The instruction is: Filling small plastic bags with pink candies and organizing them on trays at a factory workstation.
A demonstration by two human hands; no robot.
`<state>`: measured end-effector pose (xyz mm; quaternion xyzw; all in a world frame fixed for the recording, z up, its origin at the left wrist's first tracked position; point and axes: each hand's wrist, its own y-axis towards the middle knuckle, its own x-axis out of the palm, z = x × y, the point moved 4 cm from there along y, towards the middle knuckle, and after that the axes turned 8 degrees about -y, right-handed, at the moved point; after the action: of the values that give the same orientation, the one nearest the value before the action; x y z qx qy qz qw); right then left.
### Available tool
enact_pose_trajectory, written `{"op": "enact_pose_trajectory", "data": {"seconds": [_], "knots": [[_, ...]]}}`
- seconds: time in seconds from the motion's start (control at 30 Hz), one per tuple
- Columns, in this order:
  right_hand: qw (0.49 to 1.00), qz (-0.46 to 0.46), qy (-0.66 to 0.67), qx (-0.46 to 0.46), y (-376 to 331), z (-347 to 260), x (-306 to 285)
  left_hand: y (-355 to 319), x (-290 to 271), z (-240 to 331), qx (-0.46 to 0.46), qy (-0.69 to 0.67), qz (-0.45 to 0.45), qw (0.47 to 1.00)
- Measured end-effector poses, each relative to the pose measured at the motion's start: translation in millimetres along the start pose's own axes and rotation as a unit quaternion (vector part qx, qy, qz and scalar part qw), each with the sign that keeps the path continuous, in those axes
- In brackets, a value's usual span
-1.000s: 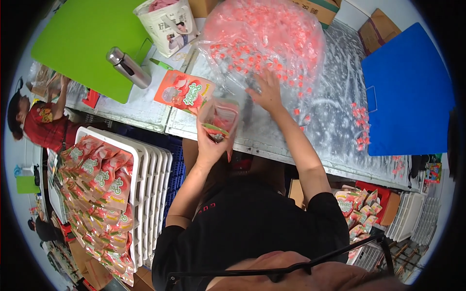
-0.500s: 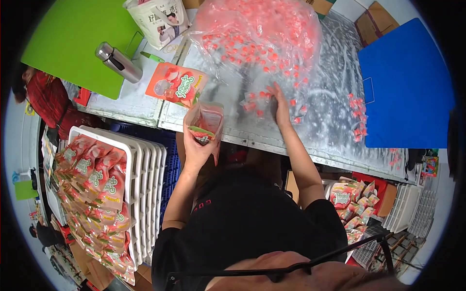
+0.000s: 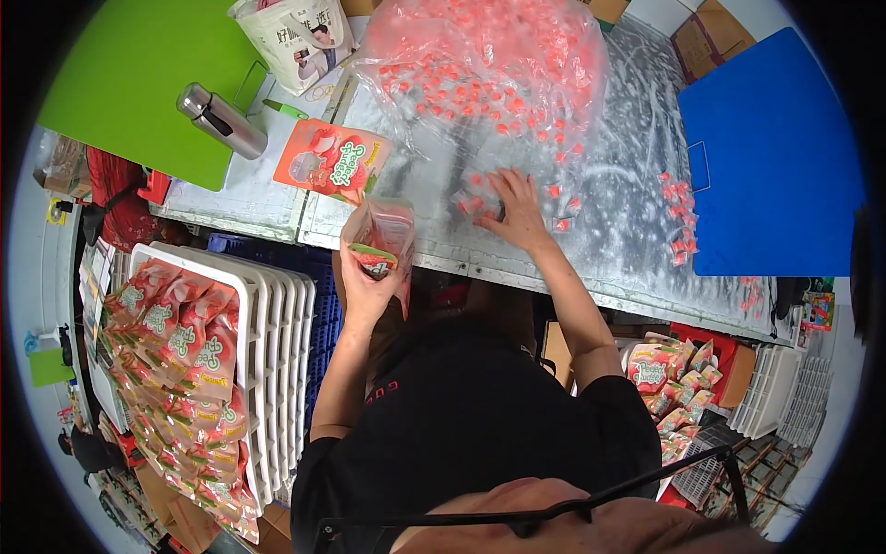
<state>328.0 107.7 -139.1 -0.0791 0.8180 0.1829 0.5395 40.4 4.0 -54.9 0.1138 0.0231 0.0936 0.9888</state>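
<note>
My left hand [image 3: 367, 294] grips an opened candy pouch [image 3: 395, 224], held upright at the table's near edge with its mouth facing up. Fingers spread, my right hand [image 3: 519, 220] rests over a small cluster of wrapped red candies [image 3: 472, 205] on the metal tabletop; its palm side is hidden. Beyond the held pouch lies a flat red pouch [image 3: 330, 159] with printed fruit. A large clear plastic bag [image 3: 498, 65] full of red candies lies at the far side, with many pieces spread at its mouth.
A steel flask [image 3: 221, 120] and green-handled knife [image 3: 284, 109] sit at the left, near a green board [image 3: 138, 83]. A blue board [image 3: 775, 166] stands right, beside more candies [image 3: 678, 217]. Stacked white trays [image 3: 277, 323] with filled pouches [image 3: 185, 351] are below left.
My right hand has swung left over the candy cluster, its fingers now covering part of it. My left hand and the pouch have shifted slightly left.
</note>
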Motion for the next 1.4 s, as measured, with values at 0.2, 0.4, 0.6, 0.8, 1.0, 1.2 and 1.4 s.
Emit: {"op": "enact_pose_trajectory", "data": {"seconds": [0.2,0.4,0.6,0.8,1.0,1.2,1.4], "knots": [[0.997,0.024,-0.038,-0.059,14.6,-24.8,-3.0,1.9,4.8,1.8,0.009,0.002,-0.012,1.0],[0.988,0.046,-0.008,-0.149,18.2,-29.2,17.7,9.9,18.4,10.3,0.001,-0.034,-0.033,0.999],[0.986,0.16,0.043,-0.01,9.5,12.4,13.4,23.2,41.1,8.9,0.079,-0.006,-0.073,0.994],[0.844,0.146,0.427,0.291,16.1,63.1,15.3,26.7,57.7,6.3,0.117,-0.01,-0.117,0.986],[0.917,0.138,0.326,0.185,5.0,53.5,-6.6,27.7,59.6,3.7,0.126,-0.004,-0.116,0.985],[0.999,0.03,0.037,0.02,-24.9,-18.4,-14.4,29.5,62.0,4.9,0.124,-0.001,-0.114,0.986],[0.869,0.046,0.458,0.183,-2.0,6.2,-34.7,34.2,74.5,11.5,0.139,0.056,-0.131,0.98]]}}
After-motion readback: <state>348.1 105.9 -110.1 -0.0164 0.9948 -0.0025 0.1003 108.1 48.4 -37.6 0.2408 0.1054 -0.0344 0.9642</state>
